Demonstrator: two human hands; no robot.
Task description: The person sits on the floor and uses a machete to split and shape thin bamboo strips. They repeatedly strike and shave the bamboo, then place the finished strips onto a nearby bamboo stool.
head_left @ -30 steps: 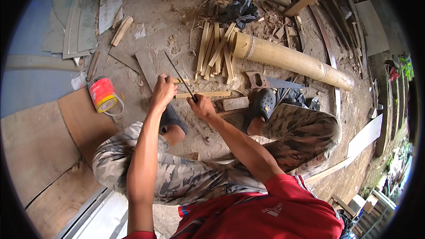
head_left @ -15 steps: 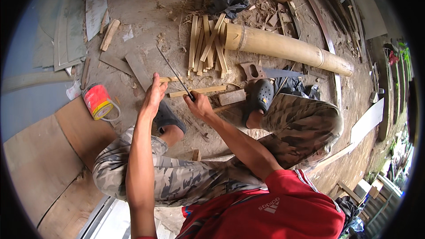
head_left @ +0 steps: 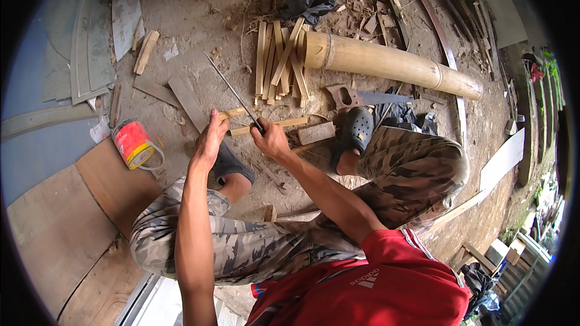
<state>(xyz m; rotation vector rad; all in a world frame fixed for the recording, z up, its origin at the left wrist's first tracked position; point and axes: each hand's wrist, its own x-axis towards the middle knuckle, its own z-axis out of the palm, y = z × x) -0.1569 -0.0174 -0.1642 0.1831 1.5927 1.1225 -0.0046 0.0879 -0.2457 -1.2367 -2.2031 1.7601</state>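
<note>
My left hand [head_left: 208, 142] is closed around one end of a short bamboo strip [head_left: 232, 113], whose free end points right and slightly up. In my right hand [head_left: 272, 139] is the dark handle of a long, thin-bladed knife [head_left: 228, 86]; its blade slants away to the far left. The blade crosses close to the strip's free end, but I cannot tell whether they touch. Another bamboo strip [head_left: 284, 124] lies on the ground just beyond my right hand, near a small wooden block [head_left: 316, 133].
Beyond my hands lie a pile of bamboo strips [head_left: 283, 63] and a thick bamboo pole [head_left: 393, 66]. A handsaw [head_left: 377, 98] rests by my right shoe [head_left: 357, 128]. At left stands a red and yellow bucket [head_left: 134, 143], near wooden boards [head_left: 66, 217].
The strip's free end has tipped upward a little. My left hand has come slightly nearer, and the knife's tip has shifted up and left. Both grips stay the same.
</note>
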